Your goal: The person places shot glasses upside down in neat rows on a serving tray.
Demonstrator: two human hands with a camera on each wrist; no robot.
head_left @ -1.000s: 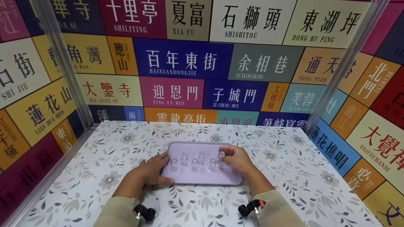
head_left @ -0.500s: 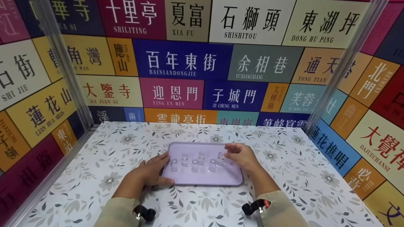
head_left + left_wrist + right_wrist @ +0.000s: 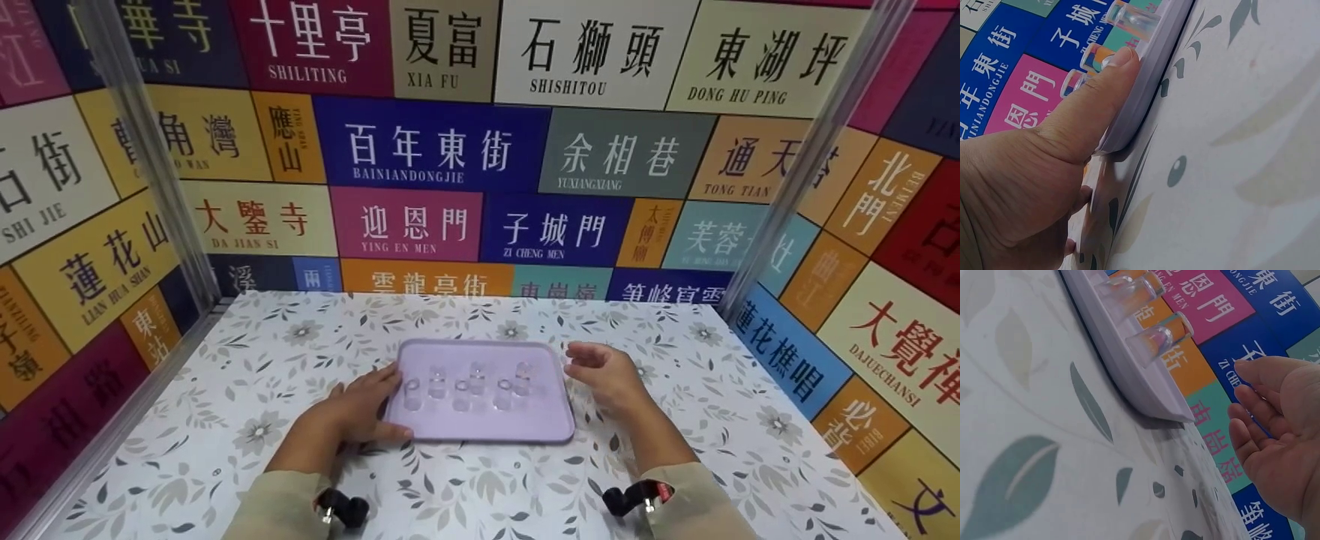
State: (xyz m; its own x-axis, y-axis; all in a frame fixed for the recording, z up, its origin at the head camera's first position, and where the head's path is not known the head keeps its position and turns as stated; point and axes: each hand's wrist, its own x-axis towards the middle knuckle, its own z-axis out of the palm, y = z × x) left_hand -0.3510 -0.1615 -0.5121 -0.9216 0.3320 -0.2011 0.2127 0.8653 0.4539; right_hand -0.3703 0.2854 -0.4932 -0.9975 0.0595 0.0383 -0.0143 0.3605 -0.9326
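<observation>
A purple tray (image 3: 480, 429) lies on the table and bears several small clear cups, set in two staggered rows. One clear cup (image 3: 523, 379) stands at the right end of the far row. My left hand (image 3: 360, 409) rests at the tray's left side, its fingers along the left edge and its thumb on the near corner. In the left wrist view the thumb (image 3: 1103, 93) lies against the tray's rim. Off the right side of the tray, my right hand (image 3: 611, 379) hovers with loosely bent fingers and holds nothing; a gap separates it from the tray.
A floral-patterned cloth (image 3: 300, 495) covers the table around the tray. Colourful panels with printed characters (image 3: 427, 146) stand behind and at both sides, with clear corner posts (image 3: 795, 165) between them.
My right hand has let go of the cup at the far row's right end and moved right, off the tray. The cup stays standing. The left hand has kept its place.
</observation>
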